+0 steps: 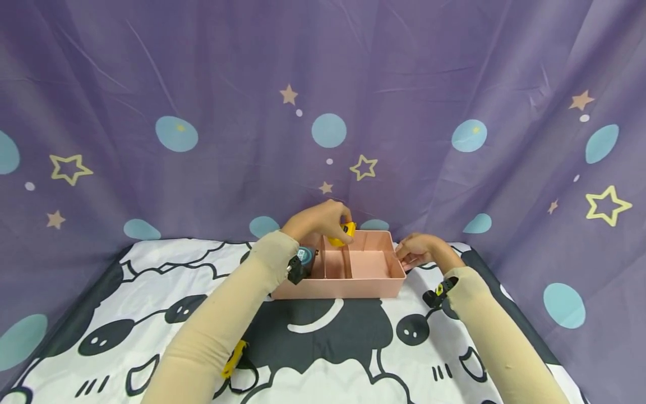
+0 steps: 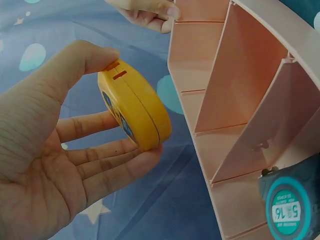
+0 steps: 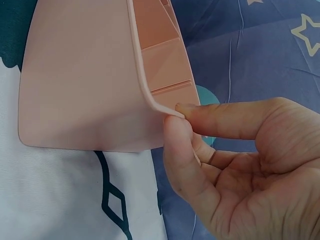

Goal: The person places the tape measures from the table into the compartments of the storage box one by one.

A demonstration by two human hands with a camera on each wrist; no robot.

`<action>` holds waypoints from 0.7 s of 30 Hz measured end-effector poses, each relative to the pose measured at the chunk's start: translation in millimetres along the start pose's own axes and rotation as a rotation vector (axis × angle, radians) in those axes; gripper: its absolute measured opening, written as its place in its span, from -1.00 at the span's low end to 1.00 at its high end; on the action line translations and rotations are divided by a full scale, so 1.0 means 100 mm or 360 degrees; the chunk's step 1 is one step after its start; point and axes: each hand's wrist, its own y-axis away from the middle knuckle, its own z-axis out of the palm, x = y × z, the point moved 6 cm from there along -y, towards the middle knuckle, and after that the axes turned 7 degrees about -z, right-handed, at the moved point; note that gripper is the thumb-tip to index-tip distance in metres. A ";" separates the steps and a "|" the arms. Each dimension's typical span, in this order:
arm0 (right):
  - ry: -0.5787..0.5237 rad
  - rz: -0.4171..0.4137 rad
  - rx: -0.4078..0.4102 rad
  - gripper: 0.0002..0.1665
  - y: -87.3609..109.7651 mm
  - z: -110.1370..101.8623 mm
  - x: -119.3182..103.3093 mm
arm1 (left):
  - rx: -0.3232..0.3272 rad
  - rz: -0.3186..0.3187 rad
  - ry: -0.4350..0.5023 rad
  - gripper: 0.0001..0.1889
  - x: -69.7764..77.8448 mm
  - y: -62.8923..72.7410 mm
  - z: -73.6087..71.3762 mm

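My left hand [image 1: 323, 219] holds a small yellow tape measure [image 2: 135, 107] between thumb and fingertips, above the pink divided box [image 1: 338, 289]. The tape measure has a rounded two-part case with a dark label on its side. Inside the box's left part lies a dark tape measure with a teal ring [image 2: 287, 207], partly covered by my left wrist in the head view. At the box's right end, my right hand [image 1: 418, 249] pinches the rim at a corner between thumb and index finger [image 3: 220, 120].
Thin dividers [image 2: 250, 75] split the box into compartments. A yellow object with a black strap [image 1: 234, 359] lies on the patterned white cloth [image 1: 323, 387], partly behind my left forearm. A purple curtain [image 1: 404, 84] hangs right behind the box.
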 end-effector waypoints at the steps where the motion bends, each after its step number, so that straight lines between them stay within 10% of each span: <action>1: 0.0000 0.0003 0.0000 -0.92 0.00 0.00 0.00 | -0.0003 -0.0009 0.0006 -0.55 -0.01 -0.01 0.02; 21: 0.0007 0.0001 -0.0007 -0.95 -0.02 0.00 0.01 | -0.0026 -0.0204 0.0096 -0.58 -0.24 -0.17 0.27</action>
